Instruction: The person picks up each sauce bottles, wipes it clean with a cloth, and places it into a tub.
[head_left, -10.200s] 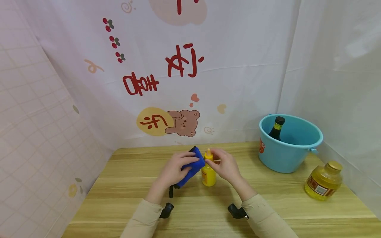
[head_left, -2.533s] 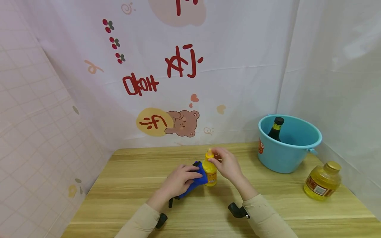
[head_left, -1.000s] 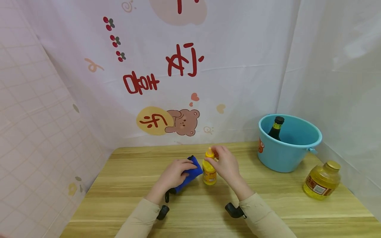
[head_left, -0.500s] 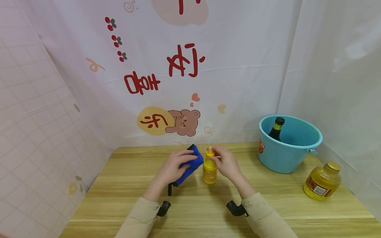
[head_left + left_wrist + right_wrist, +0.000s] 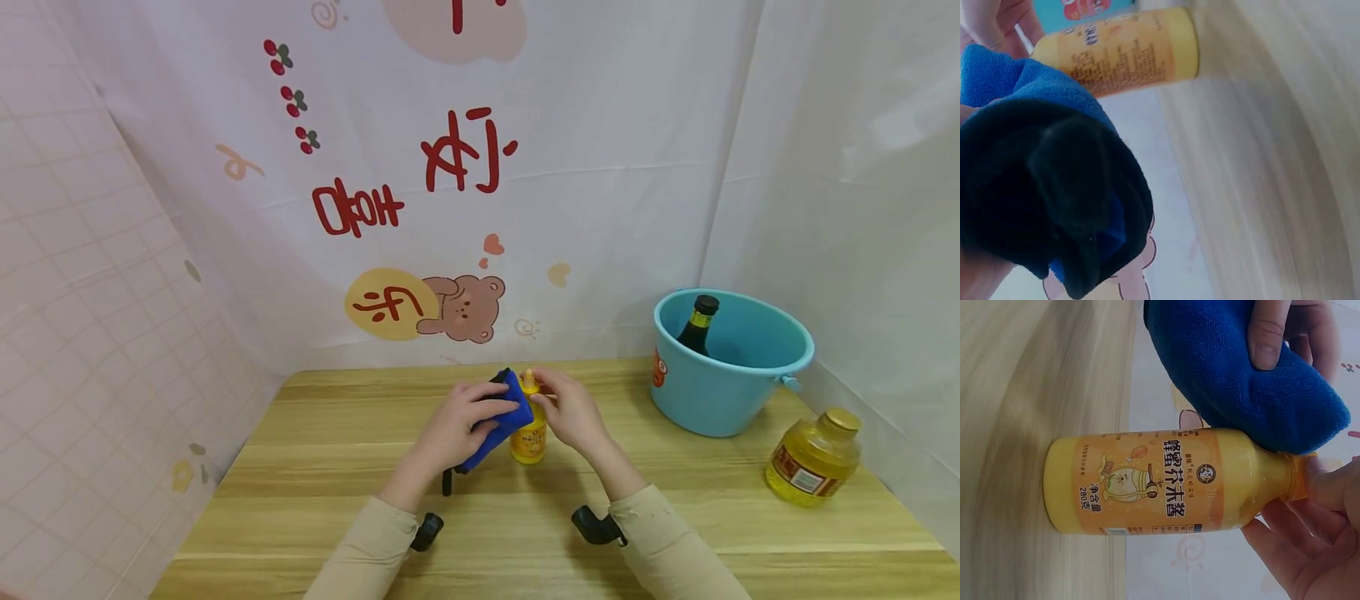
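A yellow squeeze bottle of honey mustard sauce [image 5: 1141,487] stands upright on the wooden table, its printed label facing the right wrist camera. My right hand [image 5: 572,410] pinches it at the yellow cap by the neck. My left hand [image 5: 459,423] grips a folded blue cloth [image 5: 501,429] with black edging, thumb on one side and fingers over the other. In the right wrist view the cloth [image 5: 1241,381] lies against the bottle's shoulder and upper side. The black-trimmed end of the cloth [image 5: 1066,187] fills much of the left wrist view.
At the back right stands a light blue bucket [image 5: 712,400] with a dark glass bottle [image 5: 696,327] inside. A jar of yellow oil with a gold lid [image 5: 816,457] sits nearer the right edge. A printed white curtain [image 5: 600,208] hangs behind the table [image 5: 337,467].
Over the last half second my left hand and the cloth moved right, onto the bottle. Earlier the cloth was lower, then lifted away from it. The right hand stays at the cap; the bottle has turned.
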Tool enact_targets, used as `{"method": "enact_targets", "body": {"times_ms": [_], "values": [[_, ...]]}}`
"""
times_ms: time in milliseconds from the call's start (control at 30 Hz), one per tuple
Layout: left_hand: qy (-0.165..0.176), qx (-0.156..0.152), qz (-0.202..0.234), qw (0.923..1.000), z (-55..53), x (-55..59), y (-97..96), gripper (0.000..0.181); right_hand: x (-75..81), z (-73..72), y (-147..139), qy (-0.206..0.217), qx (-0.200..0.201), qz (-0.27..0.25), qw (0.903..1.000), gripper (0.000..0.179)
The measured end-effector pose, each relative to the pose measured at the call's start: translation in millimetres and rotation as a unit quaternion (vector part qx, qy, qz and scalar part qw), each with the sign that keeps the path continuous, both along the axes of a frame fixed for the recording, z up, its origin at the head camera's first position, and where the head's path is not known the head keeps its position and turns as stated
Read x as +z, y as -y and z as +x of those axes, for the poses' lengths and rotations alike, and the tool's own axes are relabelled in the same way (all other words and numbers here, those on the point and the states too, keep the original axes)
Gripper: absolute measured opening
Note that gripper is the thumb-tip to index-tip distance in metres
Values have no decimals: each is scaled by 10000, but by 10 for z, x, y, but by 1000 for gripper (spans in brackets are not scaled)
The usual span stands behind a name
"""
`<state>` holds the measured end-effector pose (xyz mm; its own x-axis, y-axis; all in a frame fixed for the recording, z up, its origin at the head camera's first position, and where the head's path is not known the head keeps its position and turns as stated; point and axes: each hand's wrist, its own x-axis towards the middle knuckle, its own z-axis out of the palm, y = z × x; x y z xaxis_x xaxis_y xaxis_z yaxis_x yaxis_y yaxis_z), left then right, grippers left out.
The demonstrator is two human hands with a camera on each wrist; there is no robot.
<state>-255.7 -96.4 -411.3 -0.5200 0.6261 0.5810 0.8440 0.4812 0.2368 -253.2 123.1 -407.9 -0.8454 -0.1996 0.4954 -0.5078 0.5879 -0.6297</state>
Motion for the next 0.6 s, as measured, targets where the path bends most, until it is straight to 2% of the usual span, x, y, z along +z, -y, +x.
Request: {"method": "enact_targets", "body": {"times_ms": [167,333,600], "values": [[-67,213,-112,9997,36,-10,-54,34,-16,-1,-7,-89,-29,36,9999,32],[-77,389,-241,9989,67,-28,-84,33,-7,-2,-17,157,-38,74,9998,33],[-46,484,-396,9980,87,-35,-88,34,17,5,-12,249,13,79,9997,33]]}}
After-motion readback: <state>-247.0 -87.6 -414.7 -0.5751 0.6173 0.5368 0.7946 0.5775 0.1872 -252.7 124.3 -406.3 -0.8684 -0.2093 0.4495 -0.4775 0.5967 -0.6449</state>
